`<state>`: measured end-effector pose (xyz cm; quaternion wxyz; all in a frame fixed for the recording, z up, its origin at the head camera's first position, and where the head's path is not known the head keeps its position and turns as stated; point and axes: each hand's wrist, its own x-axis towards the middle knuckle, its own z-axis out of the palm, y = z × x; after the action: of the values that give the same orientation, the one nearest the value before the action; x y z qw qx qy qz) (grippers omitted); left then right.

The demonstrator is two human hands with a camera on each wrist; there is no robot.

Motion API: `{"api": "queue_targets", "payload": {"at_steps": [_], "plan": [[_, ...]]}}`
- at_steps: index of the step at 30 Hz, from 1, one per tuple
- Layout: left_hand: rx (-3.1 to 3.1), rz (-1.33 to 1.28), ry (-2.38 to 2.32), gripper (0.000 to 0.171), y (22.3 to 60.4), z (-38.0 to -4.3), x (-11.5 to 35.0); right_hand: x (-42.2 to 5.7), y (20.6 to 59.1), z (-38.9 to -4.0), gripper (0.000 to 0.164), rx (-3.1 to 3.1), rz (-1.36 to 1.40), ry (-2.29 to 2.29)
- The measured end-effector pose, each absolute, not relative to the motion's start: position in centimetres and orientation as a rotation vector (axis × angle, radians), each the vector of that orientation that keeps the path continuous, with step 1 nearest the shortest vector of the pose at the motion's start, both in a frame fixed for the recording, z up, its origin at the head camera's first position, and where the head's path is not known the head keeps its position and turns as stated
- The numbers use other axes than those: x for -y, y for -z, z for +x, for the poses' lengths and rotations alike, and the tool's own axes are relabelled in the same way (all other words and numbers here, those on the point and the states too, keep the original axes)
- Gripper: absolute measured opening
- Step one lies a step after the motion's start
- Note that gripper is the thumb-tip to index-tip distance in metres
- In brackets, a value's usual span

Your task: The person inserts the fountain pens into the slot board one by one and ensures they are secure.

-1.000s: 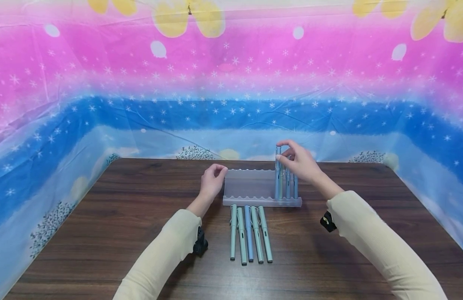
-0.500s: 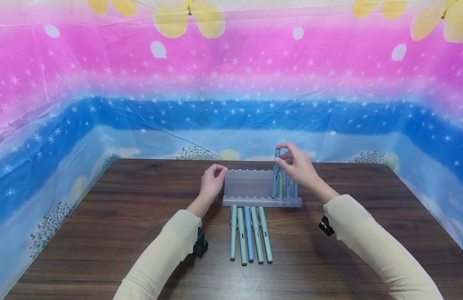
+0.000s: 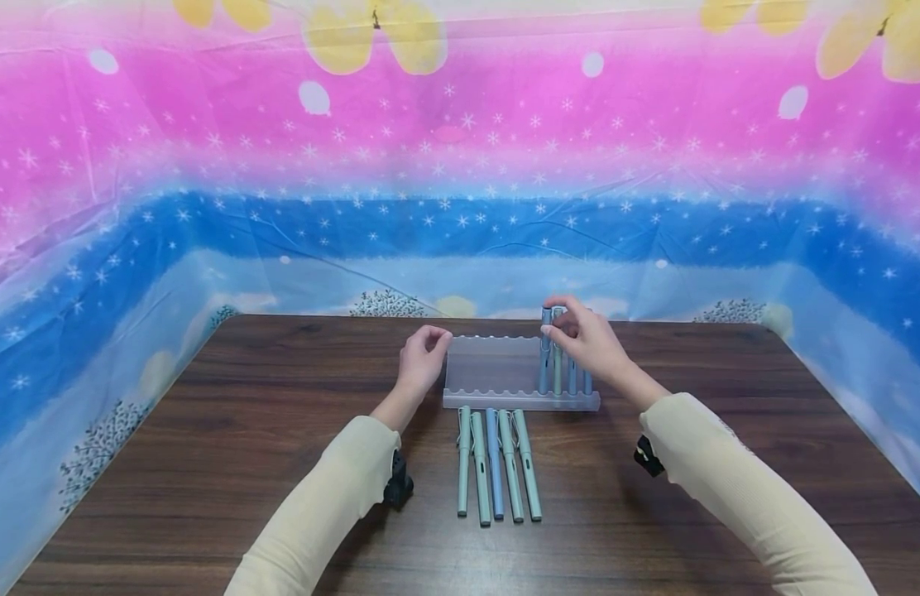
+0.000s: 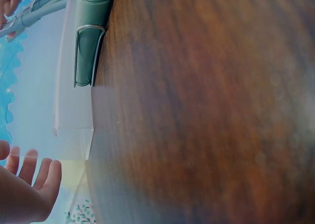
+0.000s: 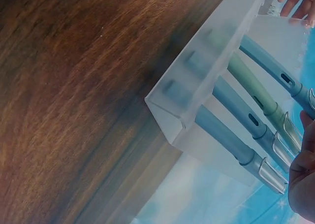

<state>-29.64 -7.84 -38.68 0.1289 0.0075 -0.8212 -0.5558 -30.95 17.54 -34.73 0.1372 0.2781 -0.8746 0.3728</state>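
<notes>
Five loose pens (image 3: 494, 468) are laid side by side on the table (image 3: 281, 397), between the hands and nearer the body, presumably for easy reach. The rack (image 3: 493, 364) is pinched at its end edge by the left hand (image 3: 424, 358), fingers nearly closed, probably as a steady. A blue-grey pen (image 3: 545, 352) is held upright in the rack by the right hand (image 3: 590, 335), fingers partly curled, its top end gripped, apparently so the foot is left free. Beside and below that hand, three standing pens (image 5: 237, 108) are racked. Their feet, behind the translucent ledge, are revealed only by the right wrist view; the held pen's seating cannot be told. One loose pen's cap (image 4: 91, 17) is seen closely only from the left wrist.
</notes>
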Motion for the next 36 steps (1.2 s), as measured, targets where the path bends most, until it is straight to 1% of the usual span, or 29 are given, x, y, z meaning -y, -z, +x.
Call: {"api": "queue_targets", "payload": {"at_steps": [20, 26, 31, 36], "plan": [[2.387, 0.02, 1.581, 0.018, 38.62, -29.66, 7.72, -17.49, 34.97, -31.0, 0.035, 2.595, 0.754, -1.169], [2.384, 0.014, 1.583, 0.018, 38.65, -29.63, 7.71, -17.54, 35.19, -30.97, 0.036, 2.569, 0.773, -1.054], [2.386, 0.01, 1.59, 0.018, 38.68, -29.64, 7.77, -17.77, 35.37, -31.1, 0.042, 2.532, 0.815, -0.774], [2.393, 0.013, 1.597, 0.018, 38.61, -29.57, 7.78, -17.9, 35.35, -31.0, 0.051, 2.584, 0.834, -0.749]]}}
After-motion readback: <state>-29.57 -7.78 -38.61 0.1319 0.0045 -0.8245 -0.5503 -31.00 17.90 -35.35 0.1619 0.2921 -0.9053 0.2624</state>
